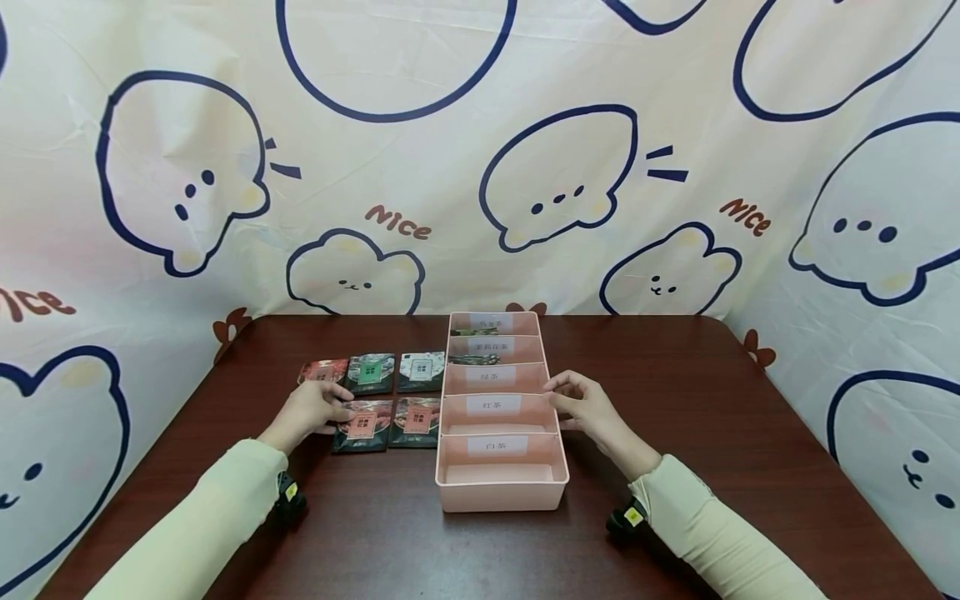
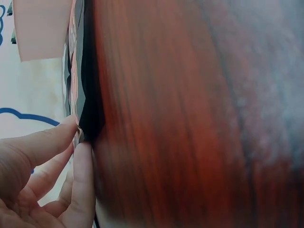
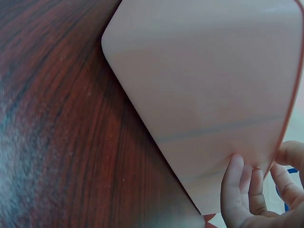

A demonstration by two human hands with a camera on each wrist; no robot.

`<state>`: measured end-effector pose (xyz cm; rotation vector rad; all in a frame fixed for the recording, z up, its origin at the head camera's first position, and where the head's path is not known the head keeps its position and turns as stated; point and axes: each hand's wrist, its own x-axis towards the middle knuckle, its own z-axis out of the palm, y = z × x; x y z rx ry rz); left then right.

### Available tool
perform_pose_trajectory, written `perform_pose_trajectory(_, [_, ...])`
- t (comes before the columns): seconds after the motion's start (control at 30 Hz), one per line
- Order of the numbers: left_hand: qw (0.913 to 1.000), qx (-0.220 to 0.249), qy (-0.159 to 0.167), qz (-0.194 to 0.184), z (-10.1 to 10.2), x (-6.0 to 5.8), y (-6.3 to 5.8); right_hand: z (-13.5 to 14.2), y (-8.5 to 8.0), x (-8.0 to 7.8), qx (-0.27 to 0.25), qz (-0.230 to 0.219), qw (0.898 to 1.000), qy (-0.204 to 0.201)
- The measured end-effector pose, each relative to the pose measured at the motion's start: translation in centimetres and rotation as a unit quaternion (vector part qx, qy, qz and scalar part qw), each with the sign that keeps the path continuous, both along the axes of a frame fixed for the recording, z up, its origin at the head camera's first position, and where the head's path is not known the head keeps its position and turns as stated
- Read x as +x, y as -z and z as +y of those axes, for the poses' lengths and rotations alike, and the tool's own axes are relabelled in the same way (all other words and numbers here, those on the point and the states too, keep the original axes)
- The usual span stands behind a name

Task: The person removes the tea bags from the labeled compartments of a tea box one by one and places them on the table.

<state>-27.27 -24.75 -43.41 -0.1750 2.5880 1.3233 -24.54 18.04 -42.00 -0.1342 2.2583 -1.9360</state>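
My left hand [image 1: 313, 408] pinches the left edge of a dark tea packet with a red label [image 1: 362, 427], thumb and a finger on either side of it in the left wrist view. A matching tea packet [image 1: 415, 422] lies beside it, close to the pink divided box [image 1: 501, 498]. My right hand [image 1: 592, 410] holds the box's right rim; in the right wrist view several fingers [image 3: 233, 185] rest along the outer wall. White labels with Chinese writing mark the compartments. Thin packets [image 1: 474, 360] stand in the two farthest ones.
Behind the front packets lie a green-labelled packet [image 1: 371, 372], a white-labelled packet [image 1: 422, 371] and a red packet [image 1: 324, 370] partly covered by my left hand. All rest on a dark brown wooden table [image 1: 675, 375]. A cartoon-printed cloth [image 1: 450, 167] hangs behind it.
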Motion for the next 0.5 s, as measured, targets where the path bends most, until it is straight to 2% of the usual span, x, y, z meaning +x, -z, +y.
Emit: perform_pose_trajectory(0.5, [0.9997,-0.023,0.003,0.004,0.2,0.02,0.13,-0.12,0.14,-0.18,0.006,0.003,1.0,0.005])
